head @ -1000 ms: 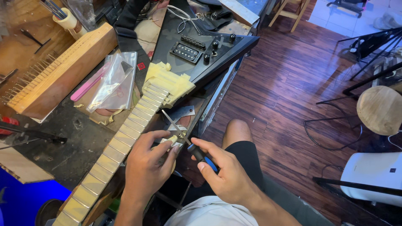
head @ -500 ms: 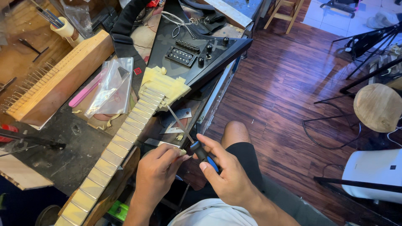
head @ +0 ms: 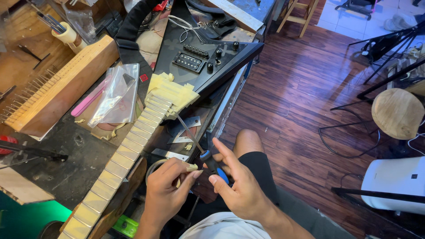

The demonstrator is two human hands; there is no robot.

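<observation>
At the upper left of my view lies a long wooden block (head: 62,84) with a clear plastic bag (head: 116,95) and a pink file (head: 88,101) beside it. A round wooden stool (head: 397,113) stands at the right edge on the dark wood floor (head: 292,110), with a white appliance (head: 394,186) below it.

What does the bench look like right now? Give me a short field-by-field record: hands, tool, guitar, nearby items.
left hand: pinching a small pale strip of tape at its fingertips
right hand: gripping a file with a blue-and-black handle, blade pointing up toward the neck
guitar neck: lies diagonally on the workbench, fretboard masked in pale tape
guitar body: black, angular, pickup and knobs showing
plastic bag: left of the neck, beside a pink stick
wooden block: far left, slotted top
stool: right, on the wood floor
</observation>
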